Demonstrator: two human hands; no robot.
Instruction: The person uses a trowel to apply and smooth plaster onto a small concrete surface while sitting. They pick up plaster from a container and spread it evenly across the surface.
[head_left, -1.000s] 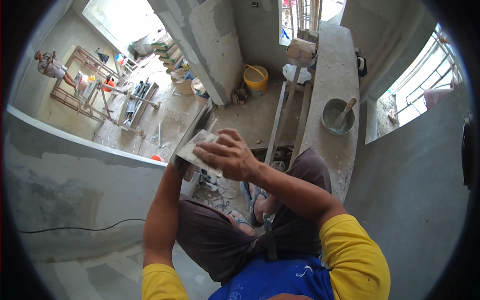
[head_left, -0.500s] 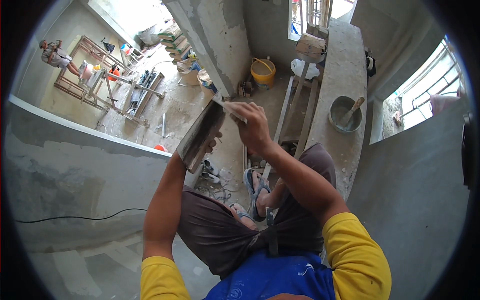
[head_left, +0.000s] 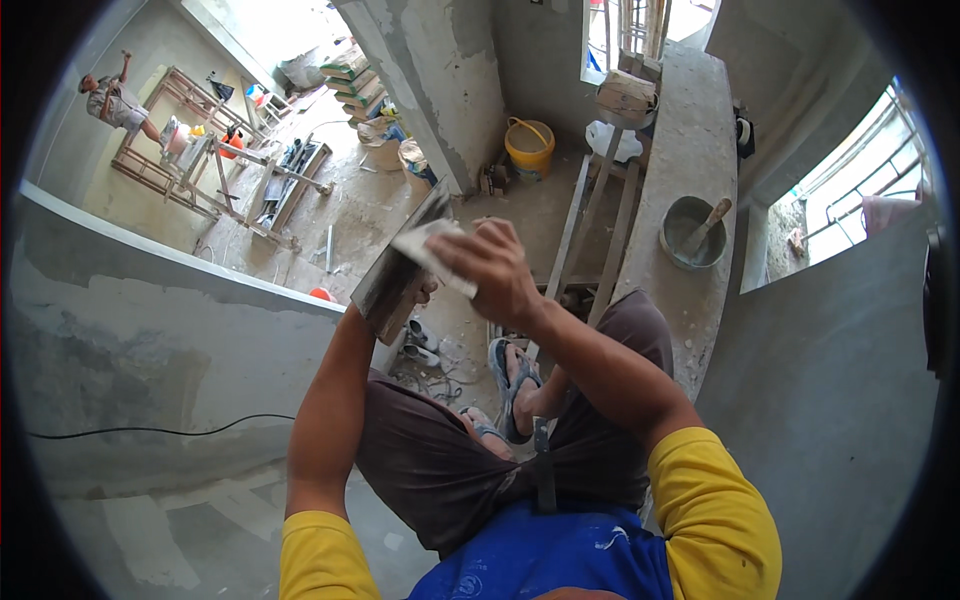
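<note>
My left hand (head_left: pixel 427 290) is wrapped round the back of a long rectangular plastering trowel (head_left: pixel 378 292), mostly hidden behind it. The trowel's dark, smeared face tilts up, and a wooden part shows along its lower edge. In my right hand (head_left: pixel 492 268), slightly blurred, is a pale flat scraper (head_left: pixel 418 243) gripped by its near side. It overlaps the middle of the trowel's face; whether they touch I cannot tell.
A bucket of grey mix with a wooden-handled tool (head_left: pixel 692 232) stands on the concrete ledge (head_left: pixel 665 300) at right. Beyond my sandalled feet are a yellow bucket (head_left: pixel 528 150) and long timbers (head_left: pixel 600 230). Far left, past a low wall (head_left: pixel 180 250), a person (head_left: pixel 115 103) stands near scaffolding.
My right hand has drawn the scraper from the trowel's far end back to its middle. The trowel has barely moved. The far person has raised an arm.
</note>
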